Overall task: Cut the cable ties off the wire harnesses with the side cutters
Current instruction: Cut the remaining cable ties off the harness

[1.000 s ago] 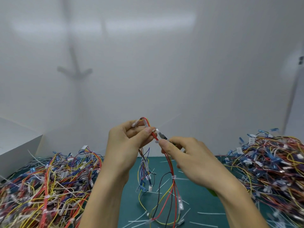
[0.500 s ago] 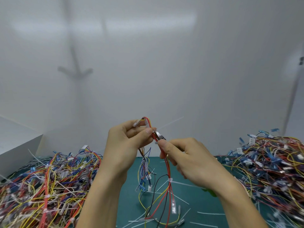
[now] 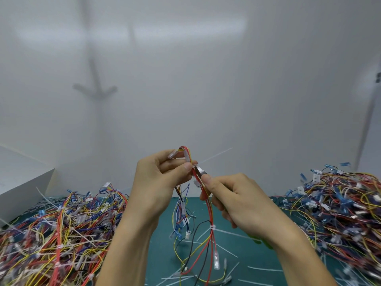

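At the far left stood a white box (image 3: 22, 186). Only its outside showed, so what was in it could not be told. Next to it lay the left pile of wires (image 3: 61, 230), red, yellow, blue and white all mixed up, on the green mat (image 3: 243, 259).

In the middle, the left hand (image 3: 158, 182) was held up above the mat. Its thumb and fingers pinched the top of one wire bundle (image 3: 209, 213), where the wires bent over in a loop. The bundle hung from the hand down to the mat. It had red, yellow, black and blue wires with small white and clear plugs on the ends. One white cable tie (image 3: 212, 227) was wrapped round the red and yellow wires lower down. A thin white tail (image 3: 216, 155) stuck out up and to the right, near the left thumb.

Just to the right, the right hand (image 3: 237, 199) had its fingers curled round the cutters (image 3: 201, 172). The shiny metal tip poked out and touched the bundle just under the left thumb. The tip was too small to tell if it was open or closed.

Several cut ties (image 3: 266, 268) lay loose on the mat. At the far right sat the right pile of wires (image 3: 340, 209).

There were two hands, two piles, one held bundle, one pair of cutters and one box.
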